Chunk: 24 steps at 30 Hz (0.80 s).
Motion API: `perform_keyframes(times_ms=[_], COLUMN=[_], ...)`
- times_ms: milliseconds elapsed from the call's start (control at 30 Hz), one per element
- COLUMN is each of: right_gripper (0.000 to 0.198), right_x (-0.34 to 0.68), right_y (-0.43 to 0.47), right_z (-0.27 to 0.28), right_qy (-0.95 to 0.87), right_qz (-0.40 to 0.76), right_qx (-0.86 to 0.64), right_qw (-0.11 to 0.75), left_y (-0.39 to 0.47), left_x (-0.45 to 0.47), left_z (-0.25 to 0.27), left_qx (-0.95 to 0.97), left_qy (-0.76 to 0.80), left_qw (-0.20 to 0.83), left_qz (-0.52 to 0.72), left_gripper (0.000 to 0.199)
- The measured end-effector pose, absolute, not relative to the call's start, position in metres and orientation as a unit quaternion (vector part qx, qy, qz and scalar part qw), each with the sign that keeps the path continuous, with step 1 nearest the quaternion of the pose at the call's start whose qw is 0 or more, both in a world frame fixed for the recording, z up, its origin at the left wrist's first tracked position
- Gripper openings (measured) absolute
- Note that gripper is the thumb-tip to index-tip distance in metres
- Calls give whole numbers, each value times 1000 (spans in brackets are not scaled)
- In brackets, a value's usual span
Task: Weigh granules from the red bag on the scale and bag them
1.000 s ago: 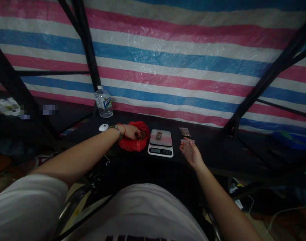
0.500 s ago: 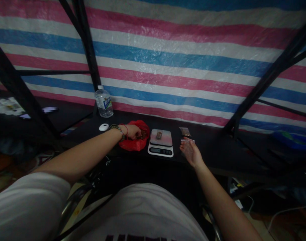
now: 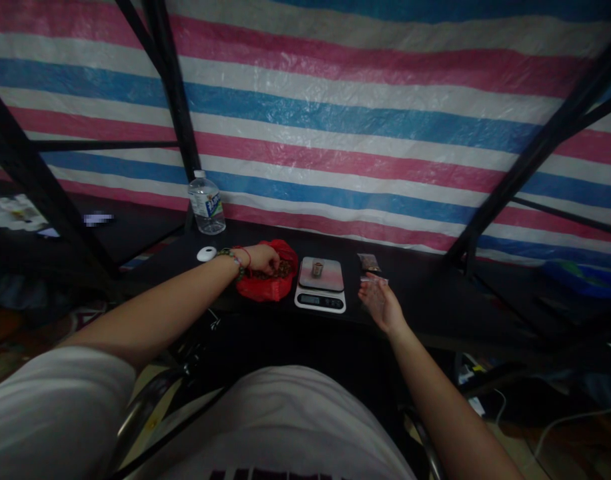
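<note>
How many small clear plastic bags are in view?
2: a filled bag on the black table beyond the right hand, another bag in that hand. Others may be hidden.

Red plastic bag (image 3: 268,289) w/ brown bits (image 3: 285,269) under L fingers (image 3: 272,259); wht digital scale (image 3: 329,280), blk panel (image 3: 319,301), to their R; tarp (image 3: 345,120) beyond fingers: pink/wht/blue stripes.

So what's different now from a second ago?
The left hand seems to have lifted a little in the red bag, so more of the brown bits show beside it. I can't tell if it picked any up. The right hand holds the clear bag as before; the scale, little cup and bottle stayed put.
</note>
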State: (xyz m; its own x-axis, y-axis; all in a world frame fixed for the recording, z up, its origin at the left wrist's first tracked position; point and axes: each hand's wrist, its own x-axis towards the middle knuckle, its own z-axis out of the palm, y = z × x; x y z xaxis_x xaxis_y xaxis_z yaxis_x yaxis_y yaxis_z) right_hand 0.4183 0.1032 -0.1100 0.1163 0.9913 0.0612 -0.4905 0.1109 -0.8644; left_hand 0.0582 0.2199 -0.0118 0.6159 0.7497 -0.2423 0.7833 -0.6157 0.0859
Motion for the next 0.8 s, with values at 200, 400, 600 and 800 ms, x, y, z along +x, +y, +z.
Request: perform_keyframes(times_ms=[200, 400, 600, 800], right_gripper=[38, 34, 35, 36], right_x=[418, 419, 420, 420], right_y=[103, 104, 105, 105], right_z=[-109, -111, -113, -113], right_qy=[-347, -350, -359, -354], right_qz=[562, 566, 564, 564], right_qx=[-359, -348, -346, -343], right_qw=[660, 660, 658, 662], left_y=[220, 218, 218, 218], left_x=[56, 56, 56, 55], left_z=[-3, 1, 1, 1], left_qx=[897, 898, 897, 894], left_qy=[426, 424, 424, 433], left_qw=[102, 96, 97, 89], left_qz=[-64, -72, -80, -75], left_gripper=[29, 28, 29, 29])
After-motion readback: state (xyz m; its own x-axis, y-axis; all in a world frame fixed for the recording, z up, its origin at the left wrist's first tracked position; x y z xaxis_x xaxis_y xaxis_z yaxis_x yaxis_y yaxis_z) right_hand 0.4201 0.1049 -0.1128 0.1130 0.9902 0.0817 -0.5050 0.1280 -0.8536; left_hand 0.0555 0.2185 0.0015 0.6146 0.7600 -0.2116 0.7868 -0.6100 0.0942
